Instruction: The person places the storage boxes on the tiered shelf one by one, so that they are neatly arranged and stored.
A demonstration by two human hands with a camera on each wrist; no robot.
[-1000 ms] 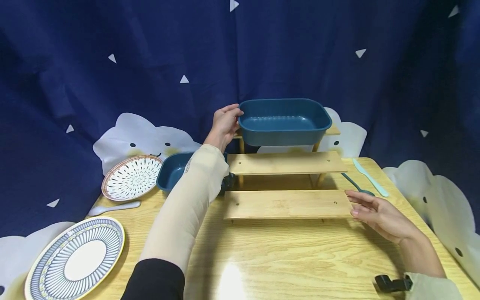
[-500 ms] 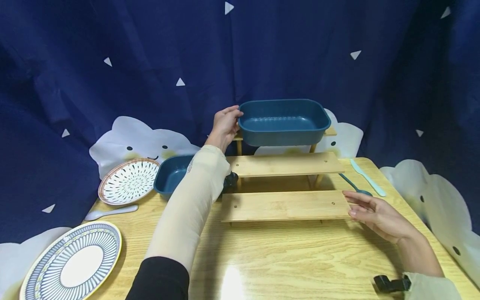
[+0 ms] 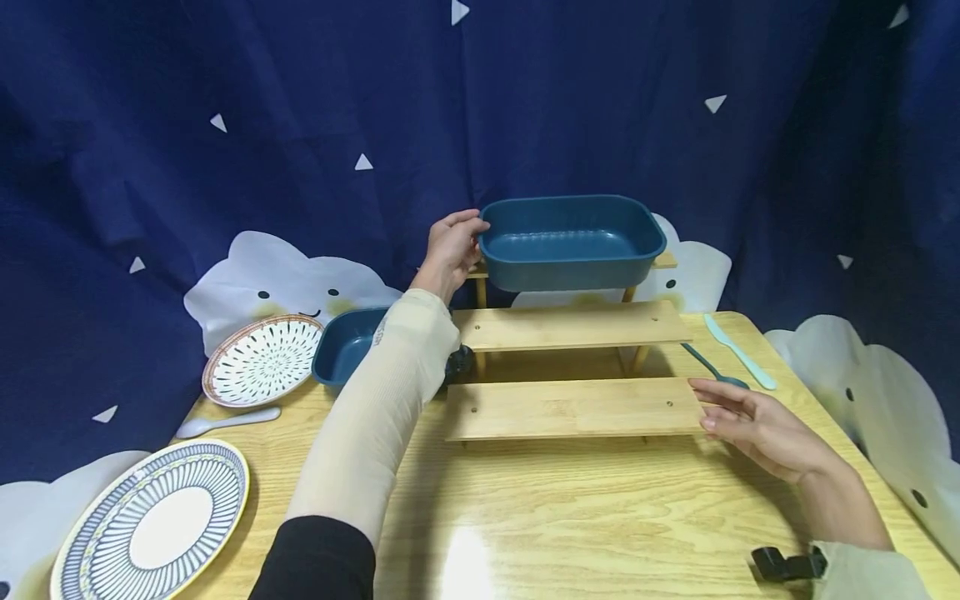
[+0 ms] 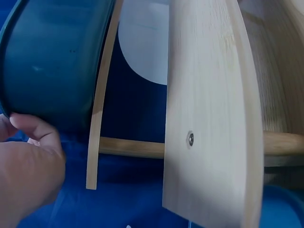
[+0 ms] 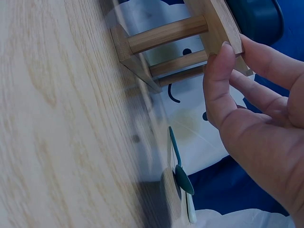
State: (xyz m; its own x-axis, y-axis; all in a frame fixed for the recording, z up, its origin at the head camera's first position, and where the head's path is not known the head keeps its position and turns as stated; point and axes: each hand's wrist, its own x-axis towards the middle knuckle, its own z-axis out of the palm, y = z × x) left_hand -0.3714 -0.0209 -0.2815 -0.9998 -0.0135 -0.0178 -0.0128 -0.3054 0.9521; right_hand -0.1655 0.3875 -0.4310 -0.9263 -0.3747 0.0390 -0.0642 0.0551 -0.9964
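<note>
A dark blue rectangular basin (image 3: 570,250) sits on the top tier of a three-step wooden rack (image 3: 570,327). My left hand (image 3: 452,248) pinches the basin's left end at the rim, thumb and finger also showing at its edge in the left wrist view. At the right end of the rack's lowest board, my right hand (image 3: 757,429) holds the corner between thumb and fingers. The right wrist view shows this thumb pressed against the board's end (image 5: 221,33). Part of the left hand is hidden behind the basin's side.
A second blue basin (image 3: 341,354) stands left of the rack, partly behind my left sleeve. Further left are a speckled plate (image 3: 262,362), a pale spoon (image 3: 228,421) and a blue-patterned plate (image 3: 172,525). A dark teal spoon (image 3: 705,360) and a mint knife (image 3: 742,354) lie right of the rack.
The head view shifts slightly; both hands, the basin and the rack keep their places relative to one another.
</note>
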